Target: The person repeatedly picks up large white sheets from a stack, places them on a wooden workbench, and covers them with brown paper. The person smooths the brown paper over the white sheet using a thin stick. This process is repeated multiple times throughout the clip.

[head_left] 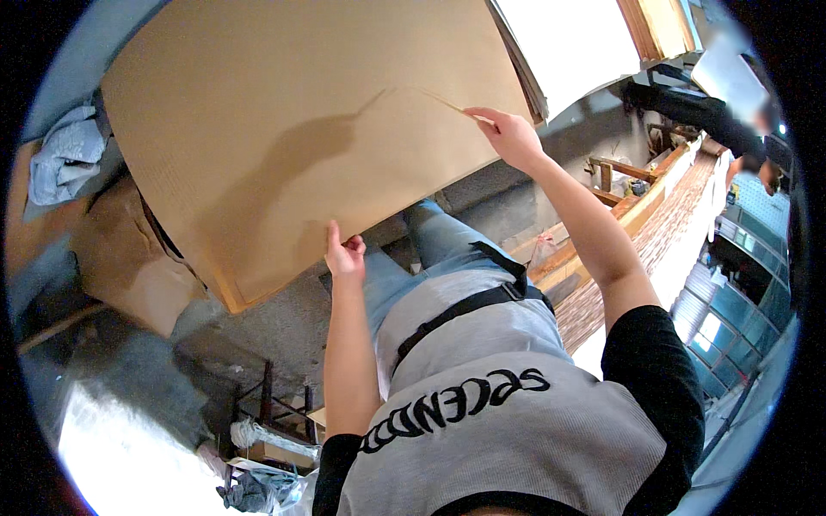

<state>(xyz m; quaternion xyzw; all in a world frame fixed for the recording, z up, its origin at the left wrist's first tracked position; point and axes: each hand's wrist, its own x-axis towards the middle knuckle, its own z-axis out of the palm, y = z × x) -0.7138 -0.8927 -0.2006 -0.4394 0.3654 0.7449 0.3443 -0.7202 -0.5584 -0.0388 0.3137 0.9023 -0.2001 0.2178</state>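
A large brown cardboard sheet [284, 112] lies in front of me, and further sheets show under its near corner. Between the thumb and fingers of my right hand [509, 139], raised over the sheet's right side, is a thin, light-brown strip [440, 99]. Its far end tapers toward the sheet's middle and is hard to make out. My left hand [347, 251] is at the sheet's near edge, one finger stretched out and the others loosely curled. Nothing shows in it; whether it touches the edge is unclear.
White sheets [576, 52] are stacked beyond the cardboard's right edge. A wooden frame [637, 202] and a long stack with layered edges [641, 258] stand at my right, with another person [731, 120] beyond. Brown paper [138, 258] and a pale cloth [69, 155] lie at left.
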